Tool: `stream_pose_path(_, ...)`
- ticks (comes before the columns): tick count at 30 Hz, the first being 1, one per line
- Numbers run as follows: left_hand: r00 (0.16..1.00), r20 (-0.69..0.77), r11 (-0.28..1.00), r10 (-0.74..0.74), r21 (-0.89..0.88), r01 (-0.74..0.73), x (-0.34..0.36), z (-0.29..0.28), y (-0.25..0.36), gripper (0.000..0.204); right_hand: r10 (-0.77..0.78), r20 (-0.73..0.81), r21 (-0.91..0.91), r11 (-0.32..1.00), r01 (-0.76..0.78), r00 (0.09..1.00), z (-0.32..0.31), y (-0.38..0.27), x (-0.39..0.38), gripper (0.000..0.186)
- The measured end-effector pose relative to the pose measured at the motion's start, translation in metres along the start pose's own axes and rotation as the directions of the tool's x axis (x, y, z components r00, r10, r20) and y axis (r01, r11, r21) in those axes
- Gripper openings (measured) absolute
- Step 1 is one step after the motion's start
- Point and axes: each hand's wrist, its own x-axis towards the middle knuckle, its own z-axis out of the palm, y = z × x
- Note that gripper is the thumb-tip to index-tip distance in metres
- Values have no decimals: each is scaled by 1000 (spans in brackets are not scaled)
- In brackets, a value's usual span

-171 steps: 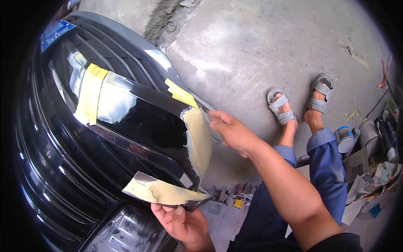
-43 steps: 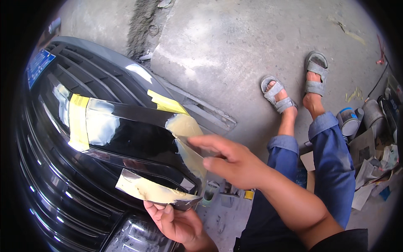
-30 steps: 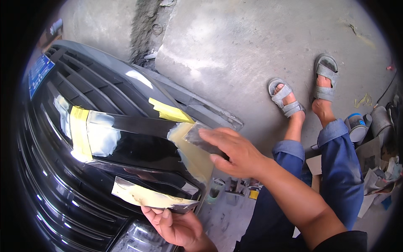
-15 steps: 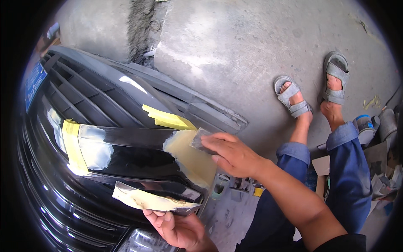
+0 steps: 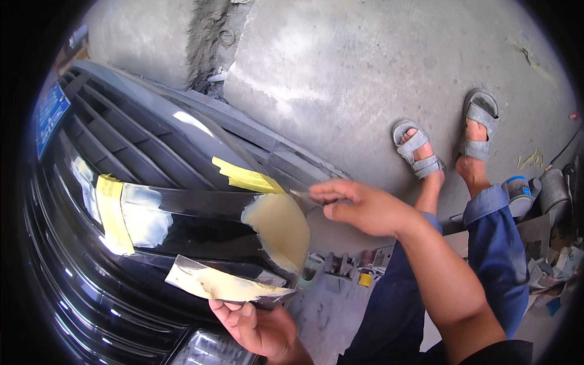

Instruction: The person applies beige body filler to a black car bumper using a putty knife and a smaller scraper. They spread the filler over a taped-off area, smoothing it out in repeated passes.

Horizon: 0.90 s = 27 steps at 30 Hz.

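A black car bumper (image 5: 201,234) fills the left side, with a smooth patch of cream-coloured putty (image 5: 281,230) on its corner. My left hand (image 5: 263,331), below that corner, grips the lower edge of a thin flat mixing board (image 5: 222,283) smeared with the same cream putty. My right hand (image 5: 372,207) is just right of the patch, closed on a thin greyish putty spreader (image 5: 299,195). The spreader is seen nearly edge-on and blurred, close to the patch's upper edge; whether it touches cannot be told.
Yellow masking tape (image 5: 112,213) borders a whitish patch (image 5: 144,216) on the bumper; another yellow strip (image 5: 243,175) lies above the corner. A headlight (image 5: 210,350) is at the bottom. Cans (image 5: 518,193) and clutter stand on the right, beyond my legs and sandals (image 5: 480,121) on concrete floor.
My right hand has moved right with the spreader, off the putty patch, leaving more of the patch visible. The left hand and mixing board have barely moved.
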Motion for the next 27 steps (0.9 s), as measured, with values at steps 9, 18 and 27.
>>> stream_pose_path(9,999,-48,1000,-25,10,26,4,-7,1,75,336,170,-290,915,-279,926,-12,-42,53,40)
stream_pose_path(18,998,-49,998,-51,37,52,9,-6,5,76,291,196,-335,917,-215,936,6,-66,59,39)
stream_pose_path(27,994,-40,995,-104,-13,103,7,-11,12,73,-100,76,-49,993,104,992,14,-85,-4,38)
